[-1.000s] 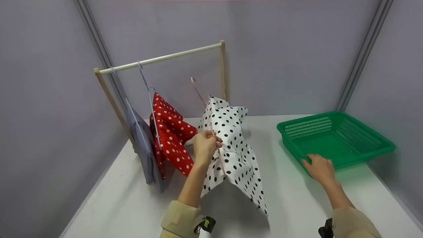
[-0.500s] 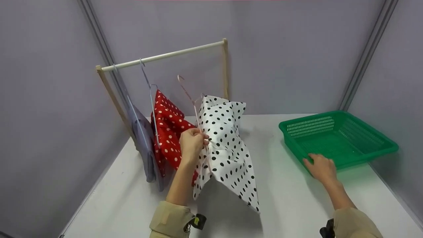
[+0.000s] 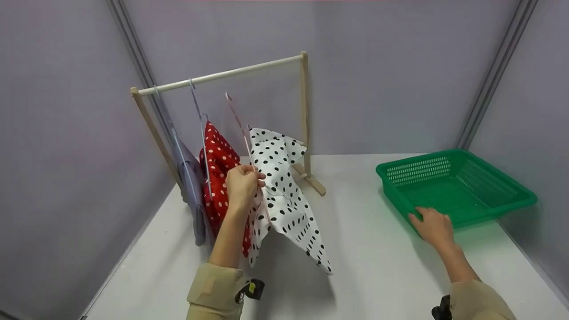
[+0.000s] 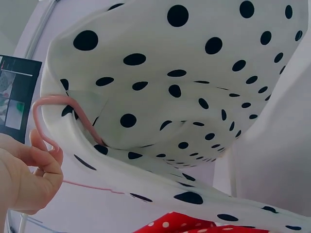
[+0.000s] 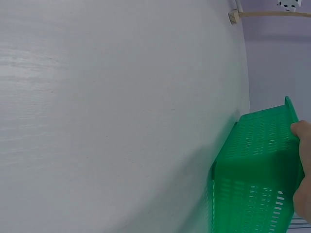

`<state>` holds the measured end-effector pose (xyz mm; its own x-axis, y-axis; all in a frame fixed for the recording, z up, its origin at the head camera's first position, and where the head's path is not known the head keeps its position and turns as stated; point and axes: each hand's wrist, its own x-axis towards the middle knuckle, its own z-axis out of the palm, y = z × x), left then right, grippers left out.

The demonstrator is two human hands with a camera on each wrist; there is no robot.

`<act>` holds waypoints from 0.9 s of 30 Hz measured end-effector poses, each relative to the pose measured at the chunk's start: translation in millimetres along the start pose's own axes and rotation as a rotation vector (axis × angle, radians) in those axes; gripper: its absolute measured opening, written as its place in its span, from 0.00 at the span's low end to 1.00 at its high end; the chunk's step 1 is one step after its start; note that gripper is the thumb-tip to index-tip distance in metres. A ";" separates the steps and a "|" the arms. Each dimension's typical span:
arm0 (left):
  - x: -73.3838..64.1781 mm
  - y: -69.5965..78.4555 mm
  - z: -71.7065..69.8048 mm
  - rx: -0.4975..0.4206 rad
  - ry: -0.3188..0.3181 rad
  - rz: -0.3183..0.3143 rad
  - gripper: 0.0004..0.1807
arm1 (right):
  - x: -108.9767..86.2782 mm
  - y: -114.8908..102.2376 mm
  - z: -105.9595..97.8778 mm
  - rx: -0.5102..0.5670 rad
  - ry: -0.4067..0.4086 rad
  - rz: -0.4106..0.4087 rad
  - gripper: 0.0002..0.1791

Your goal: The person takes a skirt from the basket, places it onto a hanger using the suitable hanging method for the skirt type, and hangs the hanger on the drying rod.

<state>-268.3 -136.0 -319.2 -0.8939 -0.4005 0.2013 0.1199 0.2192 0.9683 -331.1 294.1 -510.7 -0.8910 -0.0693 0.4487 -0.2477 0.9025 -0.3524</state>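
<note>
My left hand (image 3: 242,184) pinches a pink clothes hanger (image 3: 235,114) at its lower side. A white garment with black dots (image 3: 280,186) hangs on that hanger, above the table. The hanger's hook stands a little below the rack's rail, apart from it. In the left wrist view, my thumb and fingers close on the end of the pink hanger (image 4: 58,99), beside the dotted cloth (image 4: 150,104). My right hand (image 3: 433,226) grips the near-left rim of a green plastic basket (image 3: 391,204). The right wrist view shows the thumb on the rim of the basket (image 5: 257,165).
A clothes rack (image 3: 249,70) with a white rail stands at the back left. On it hang a red dotted garment (image 3: 218,155), partly behind my left hand, and a grey garment (image 3: 192,195). The white table (image 3: 364,266) has walls around it.
My left hand has carried the hanger and white dotted garment leftward, nearer the red garment, and the hook has risen slightly toward the rail. The right hand stays on the basket.
</note>
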 end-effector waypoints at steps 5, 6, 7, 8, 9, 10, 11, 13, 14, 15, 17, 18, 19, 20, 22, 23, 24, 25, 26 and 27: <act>12.4 10.1 -3.3 0.056 0.014 0.019 0.12 | -2.6 1.0 1.6 0.003 -0.005 0.003 0.23; 15.1 12.3 -4.2 0.064 0.022 0.026 0.12 | -3.1 1.0 2.0 0.004 -0.006 0.003 0.23; 17.9 14.2 -5.4 0.076 0.029 0.036 0.12 | -3.6 0.9 2.3 0.005 -0.006 0.003 0.23; 20.7 16.3 -6.5 0.083 0.036 0.045 0.13 | -4.2 0.8 2.5 0.006 -0.003 0.003 0.23; 23.4 18.2 -7.7 0.092 0.042 0.057 0.13 | -4.7 0.9 2.6 0.008 -0.002 0.005 0.23; 26.0 20.2 -8.7 0.104 0.051 0.069 0.13 | -5.1 1.0 2.6 0.010 0.000 0.006 0.23; 28.6 21.9 -9.7 0.118 0.061 0.077 0.13 | -5.3 1.1 2.5 0.009 0.002 0.007 0.23; 34.5 25.7 -11.7 0.140 0.071 0.075 0.14 | -5.5 0.6 1.8 0.007 0.002 0.010 0.23; 37.4 27.6 -12.2 0.153 0.079 0.074 0.14 | -5.4 0.3 1.5 0.007 0.005 0.010 0.23; 40.2 29.2 -12.7 0.165 0.084 0.072 0.15 | -5.2 0.1 1.5 0.007 0.008 0.009 0.23; 45.2 32.0 -12.6 0.173 0.085 0.059 0.15 | -5.2 0.1 1.8 0.003 0.021 0.003 0.23; 47.7 32.9 -12.1 0.171 0.084 0.049 0.15 | -5.3 0.0 2.2 0.001 0.029 0.000 0.22; 49.5 33.4 -11.2 0.174 0.084 0.045 0.15 | -5.6 0.2 3.0 0.001 0.039 -0.006 0.22; 51.2 33.6 -10.4 0.190 0.085 0.047 0.14 | -5.9 0.3 3.9 0.000 0.048 -0.010 0.22; 53.9 33.5 -8.6 0.219 0.084 0.041 0.13 | -6.9 0.0 5.6 -0.001 0.062 -0.017 0.22; 55.2 33.5 -7.7 0.231 0.084 0.036 0.12 | -7.6 -0.5 6.2 -0.003 0.065 -0.020 0.21; 56.6 33.4 -6.9 0.253 0.083 0.034 0.12 | -8.2 -1.0 6.7 -0.003 0.068 -0.022 0.21; 57.8 33.5 -6.3 0.279 0.081 0.037 0.12 | -8.6 -1.5 7.2 -0.004 0.069 -0.023 0.21; 59.4 33.4 -5.8 0.287 0.077 0.036 0.13 | -9.1 -2.0 7.8 -0.006 0.069 -0.024 0.21; 60.6 33.4 -5.5 0.297 0.075 0.035 0.13 | -9.7 -2.8 8.1 -0.007 0.069 -0.026 0.21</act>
<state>-316.1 -157.9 -273.8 -0.8555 -0.4505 0.2551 0.0085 0.4805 0.8769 -324.8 288.8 -520.7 -0.8559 -0.0633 0.5133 -0.2671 0.9039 -0.3340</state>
